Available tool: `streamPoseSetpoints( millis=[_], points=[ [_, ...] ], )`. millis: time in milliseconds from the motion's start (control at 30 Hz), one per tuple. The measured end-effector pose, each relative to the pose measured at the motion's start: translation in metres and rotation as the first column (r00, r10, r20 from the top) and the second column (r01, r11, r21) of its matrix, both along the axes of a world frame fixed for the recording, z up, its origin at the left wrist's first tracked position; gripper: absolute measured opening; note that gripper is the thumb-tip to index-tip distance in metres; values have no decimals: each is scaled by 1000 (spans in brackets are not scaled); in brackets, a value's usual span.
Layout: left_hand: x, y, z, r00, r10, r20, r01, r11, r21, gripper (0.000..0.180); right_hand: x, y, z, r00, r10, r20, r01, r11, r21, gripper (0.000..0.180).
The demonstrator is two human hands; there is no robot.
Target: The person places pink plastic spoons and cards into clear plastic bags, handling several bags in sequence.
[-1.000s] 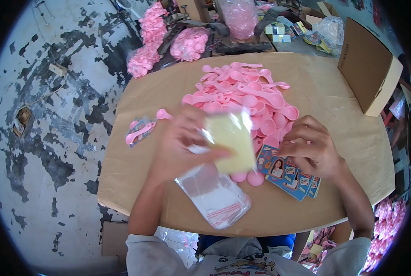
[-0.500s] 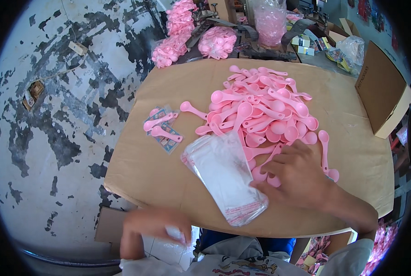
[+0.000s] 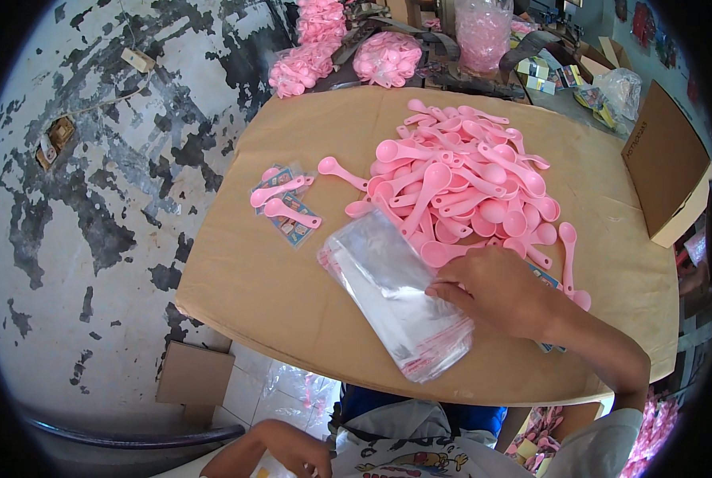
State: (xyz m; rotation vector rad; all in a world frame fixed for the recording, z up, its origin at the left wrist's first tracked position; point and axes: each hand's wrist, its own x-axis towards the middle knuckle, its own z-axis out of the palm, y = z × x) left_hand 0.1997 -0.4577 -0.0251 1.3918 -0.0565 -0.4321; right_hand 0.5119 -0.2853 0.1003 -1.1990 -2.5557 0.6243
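Tan table (image 3: 292,279), pink spoon pile (image 3: 467,191), right hand (image 3: 495,291) on clear bags (image 3: 392,291)

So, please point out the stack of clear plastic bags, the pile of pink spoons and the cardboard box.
stack of clear plastic bags (image 3: 388,295), head view, middle of the top bag.
pile of pink spoons (image 3: 463,191), head view, centre of the heap.
cardboard box (image 3: 665,169), head view, its brown side.

Just one head-mounted fisheye, looking steeply down at the brown table (image 3: 292,295) from close, floor on the left.
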Motion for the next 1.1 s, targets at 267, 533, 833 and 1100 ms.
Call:
streamPoseSetpoints(
  millis=[267, 533, 833, 1100],
  points=[
    [-10, 10, 37, 861, 463, 212, -493, 863, 115, 19, -6, -6, 10, 994, -62, -91, 49, 989, -138, 15],
    [57, 73, 99, 438, 513, 738, -744, -255, 618, 39, -2, -5, -8, 988, 148, -40, -132, 956, 262, 13],
    [113, 107, 110, 460, 610, 645, -803, -25, 596, 60, 37, -21, 48, 999, -17, -37, 37, 754, 655, 11],
    [166, 195, 119, 182, 972, 146, -881, 227, -415, 43, 81, -28, 44, 990, -125, -65, 139, 943, 302, 36]
  ],
)
